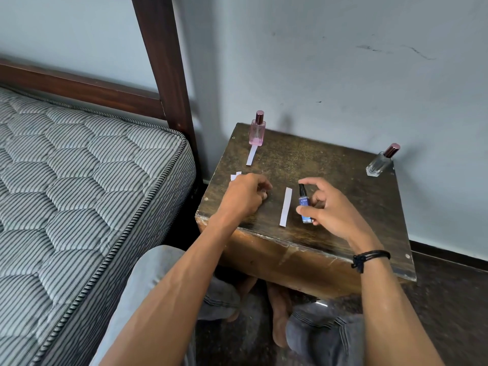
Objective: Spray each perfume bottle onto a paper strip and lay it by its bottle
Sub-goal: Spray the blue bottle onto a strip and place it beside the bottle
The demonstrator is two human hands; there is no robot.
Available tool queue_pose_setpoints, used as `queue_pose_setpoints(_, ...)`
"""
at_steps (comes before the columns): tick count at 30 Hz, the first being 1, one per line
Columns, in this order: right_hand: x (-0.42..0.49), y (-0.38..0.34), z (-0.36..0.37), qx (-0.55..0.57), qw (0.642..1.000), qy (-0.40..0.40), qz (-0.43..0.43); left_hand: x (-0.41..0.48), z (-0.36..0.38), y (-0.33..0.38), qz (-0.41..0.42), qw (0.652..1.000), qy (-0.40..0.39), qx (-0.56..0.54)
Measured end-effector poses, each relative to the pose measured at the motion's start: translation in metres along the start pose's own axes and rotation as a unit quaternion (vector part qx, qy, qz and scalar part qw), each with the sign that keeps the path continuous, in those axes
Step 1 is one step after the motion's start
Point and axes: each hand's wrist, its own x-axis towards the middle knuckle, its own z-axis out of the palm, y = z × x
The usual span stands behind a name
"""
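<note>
Our right hand (pixel 327 207) is gripping the blue bottle (pixel 305 204) upright on the wooden table (pixel 343 186), a paper strip (pixel 286 207) lying just beside it. Our left hand (pixel 245 194) is resting curled, half hiding the spare strips (pixel 235 176); we cannot tell whether it is holding anything. Behind are standing a pink bottle (pixel 257 130) and a clear bottle (pixel 380 162).
</note>
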Motion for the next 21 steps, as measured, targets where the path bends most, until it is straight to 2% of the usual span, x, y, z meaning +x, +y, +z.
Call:
queue_pose_setpoints(3, 0.001, 0.004, 0.002, -0.035, 0.999, -0.039, 0.003, 0.001, 0.001, -0.003, 0.007, 1.000, -0.008, -0.007)
queue_pose_setpoints(7, 0.005, 0.006, 0.006, -0.063, 0.997, -0.051, -0.008, 0.004, 0.001, -0.006, 0.029, 0.998, -0.034, -0.045)
queue_pose_setpoints(11, 0.008, 0.008, 0.010, -0.068, 0.996, -0.053, -0.008, 0.002, 0.006, -0.005, 0.132, 0.990, -0.051, 0.024)
queue_pose_setpoints(16, 0.013, 0.013, 0.018, -0.072, 0.997, -0.035, -0.009, -0.003, 0.017, -0.006, 0.143, 0.980, -0.089, 0.108)
queue_pose_setpoints(21, 0.013, 0.012, 0.030, -0.134, 0.990, 0.019, -0.049, -0.004, 0.023, -0.007, 0.126, 0.977, -0.112, 0.130)
